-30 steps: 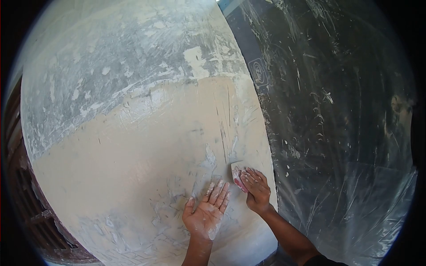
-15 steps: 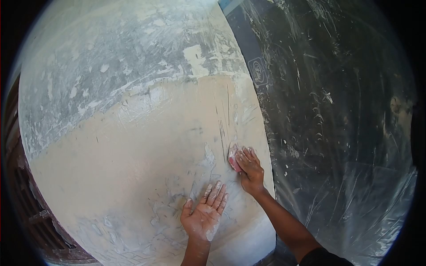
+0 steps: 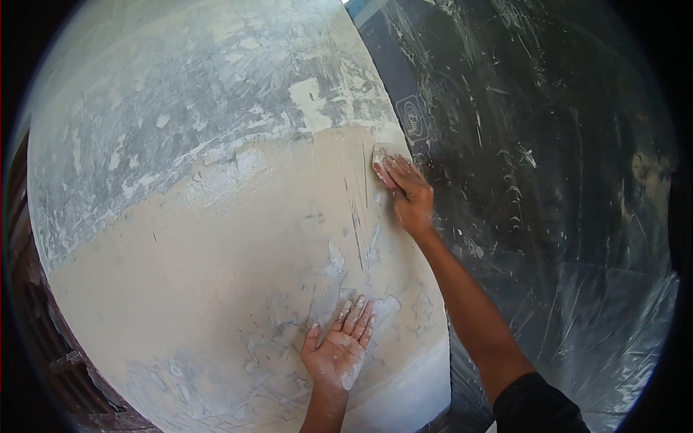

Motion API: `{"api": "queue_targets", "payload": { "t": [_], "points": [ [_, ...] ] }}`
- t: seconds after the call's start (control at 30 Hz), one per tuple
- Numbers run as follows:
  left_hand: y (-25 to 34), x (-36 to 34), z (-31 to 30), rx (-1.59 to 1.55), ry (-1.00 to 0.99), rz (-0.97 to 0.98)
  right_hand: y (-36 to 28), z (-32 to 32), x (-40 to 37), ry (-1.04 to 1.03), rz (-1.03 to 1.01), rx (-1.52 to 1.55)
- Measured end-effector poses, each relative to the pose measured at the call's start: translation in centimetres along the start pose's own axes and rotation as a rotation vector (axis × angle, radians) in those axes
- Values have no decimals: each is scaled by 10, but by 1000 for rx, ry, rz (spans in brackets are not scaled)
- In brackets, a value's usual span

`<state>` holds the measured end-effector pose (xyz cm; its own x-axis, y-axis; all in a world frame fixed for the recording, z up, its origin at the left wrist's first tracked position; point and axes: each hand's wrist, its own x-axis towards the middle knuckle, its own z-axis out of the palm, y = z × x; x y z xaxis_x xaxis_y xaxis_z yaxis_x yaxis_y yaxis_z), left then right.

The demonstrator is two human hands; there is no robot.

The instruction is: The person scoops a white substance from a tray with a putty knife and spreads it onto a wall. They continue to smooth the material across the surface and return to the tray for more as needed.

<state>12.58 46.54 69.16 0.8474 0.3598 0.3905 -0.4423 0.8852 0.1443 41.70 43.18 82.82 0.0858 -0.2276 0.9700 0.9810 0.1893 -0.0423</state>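
My right hand [image 3: 410,189] grips a small, flat pink putty scraper [image 3: 384,173] smeared with white. Its edge rests against the wall [image 3: 238,245], close to the right edge of the beige coat. Lower down, my left hand [image 3: 338,348] is held palm up with the fingers spread. White paste dabs its fingertips and the side of the palm, and it carries no tool. Dark vertical scratches [image 3: 356,216] run down the coat left of the scraper. Rough pale patches show around the left hand.
Above the beige coat the wall is grey with white smears [image 3: 216,94]. Dark plastic sheeting [image 3: 534,195], splashed with paste, hangs along the right side. A brown slatted frame [image 3: 72,368] stands at the lower left.
My right hand has slid upward along the wall with the scraper, to near the top of the beige coat. My left hand has barely moved and stays palm up.
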Motion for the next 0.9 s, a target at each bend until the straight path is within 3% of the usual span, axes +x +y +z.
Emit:
{"api": "queue_targets", "payload": {
  "t": [0.2, 0.3, 0.4, 0.5, 0.57, 0.63, 0.8, 0.83, 0.9],
  "points": [
    [5, -5, 1, 26, -4, -7, -81, -45, -201, -182, 49, 5],
    [8, -4, 5, 17, -12, 3, -101, -53, -171, -105, 90, 82],
    [6, -9, 11, 12, 7, 19, -96, -31, -63, 60, -35, 55],
    [4, -13, 14, -8, 3, 30, -76, 1, 6, 44, -96, 60],
    [5, -18, 13, -24, 1, 32, -71, 12, -7, -15, -90, 68],
    [9, -22, 12, -18, 1, 51, -71, 18, -47, -90, -110, 63],
    [22, -33, 10, 13, -9, 71, -113, -36, -243, -329, 15, 61],
    [24, -34, 9, 21, -28, 70, -124, -54, -269, -440, 22, 53],
    [25, -36, 8, 10, -22, 74, -139, -68, -274, -389, 30, 84]
  ]
}}
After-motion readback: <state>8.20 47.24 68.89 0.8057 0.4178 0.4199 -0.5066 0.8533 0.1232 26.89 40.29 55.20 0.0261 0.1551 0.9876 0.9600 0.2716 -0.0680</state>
